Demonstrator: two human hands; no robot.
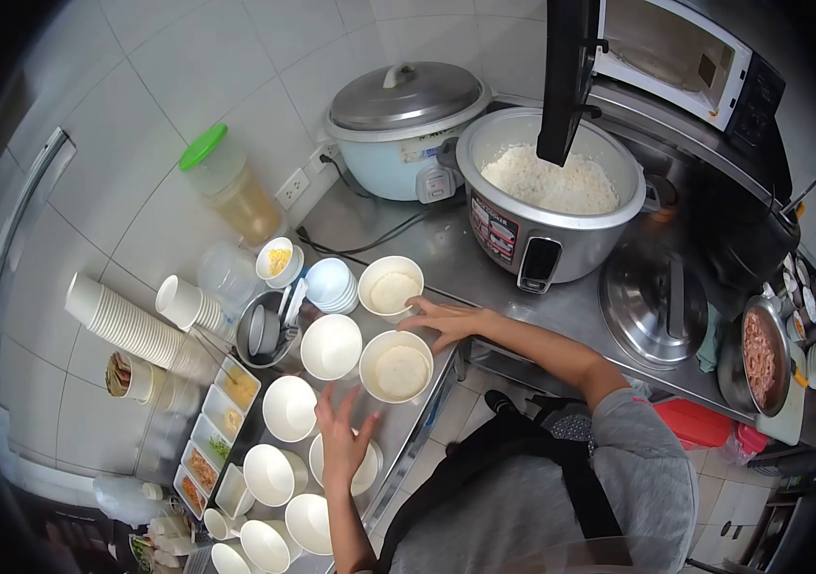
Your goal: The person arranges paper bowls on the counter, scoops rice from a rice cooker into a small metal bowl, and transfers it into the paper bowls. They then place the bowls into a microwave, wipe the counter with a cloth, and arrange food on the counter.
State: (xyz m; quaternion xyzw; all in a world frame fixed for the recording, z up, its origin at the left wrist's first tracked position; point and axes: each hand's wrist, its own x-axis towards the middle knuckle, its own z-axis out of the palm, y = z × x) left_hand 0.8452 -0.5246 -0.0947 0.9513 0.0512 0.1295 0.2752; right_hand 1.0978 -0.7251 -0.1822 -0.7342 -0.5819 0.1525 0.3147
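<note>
My right hand (444, 322) is between two white bowls, its fingertips right at their rims and its fingers apart. The farther bowl (391, 285) and the nearer bowl (396, 365) both hold a flat, pale layer of food. My left hand (341, 435) hovers over the cluster of bowls with spread fingers and nothing in them. It partly covers a white bowl (366, 469) beneath it. Close to its fingertips stand two more white bowls, one at the left (290, 408) and one farther back (331, 346).
A grey cooker (523, 225) full of white rice (551, 182) stands behind the counter corner, beside a lidded blue cooker (398, 134). Stacked cups (130, 320) and topping trays (216, 426) line the wall. At the right are a metal lid (655, 311) and a bowl of meat (758, 356).
</note>
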